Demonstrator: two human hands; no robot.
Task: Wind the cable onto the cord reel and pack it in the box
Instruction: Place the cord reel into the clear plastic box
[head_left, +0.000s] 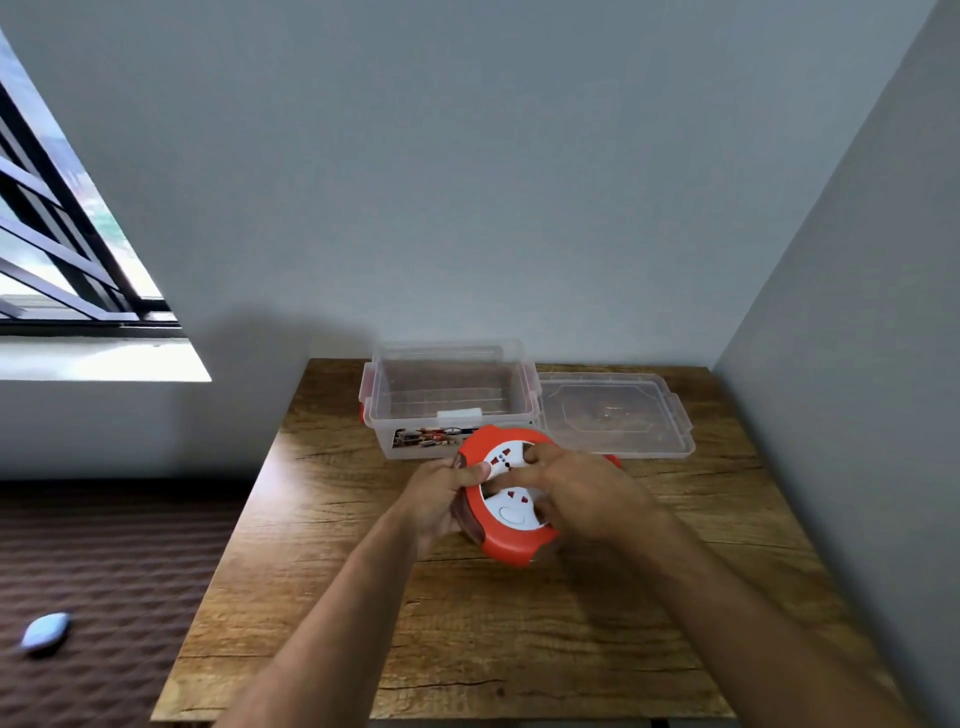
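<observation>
A round orange cord reel (506, 543) with a white socket face is held tilted above the wooden table (519, 623). My left hand (441, 493) grips its left rim, thumb on the white face. My right hand (582, 493) lies over the right side of the face, fingers on the white centre. Dark cable shows wound in the reel's groove at its left edge; no loose cable is visible. Just behind the reel stands the clear plastic box (395, 395), open, with red latches.
The box's clear lid (618, 415) lies flat on the table to the right of the box. Walls close in behind and on the right. Left of the table is a brown quilted surface with a small pale blue object (45, 630).
</observation>
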